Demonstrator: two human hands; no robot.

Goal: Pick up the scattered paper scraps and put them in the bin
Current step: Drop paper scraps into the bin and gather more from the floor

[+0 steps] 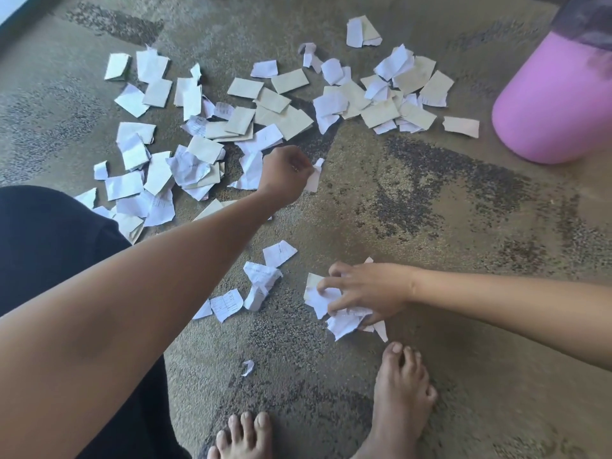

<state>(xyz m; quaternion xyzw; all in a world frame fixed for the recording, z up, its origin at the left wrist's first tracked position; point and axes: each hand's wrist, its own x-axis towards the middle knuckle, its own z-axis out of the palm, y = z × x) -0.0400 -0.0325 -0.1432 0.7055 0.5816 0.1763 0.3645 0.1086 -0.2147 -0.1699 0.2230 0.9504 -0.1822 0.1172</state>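
Down on the carpet point(430, 226), lots of paper scraps point(265, 107) lay spread out, white ones and tan ones. The left hand point(284, 173) reached far out and pinched one small white scrap point(314, 177) in its curled fingers. The right hand point(364, 293) pressed down on a little pile of crumpled scraps point(334, 313), with its fingers curled around them. The pink bin point(546, 104) stood at the far right, just beside the mess. It looked like the picking-up step, near the start. Next, I think, both hands needed to lift their scraps and carry them over to the bin.
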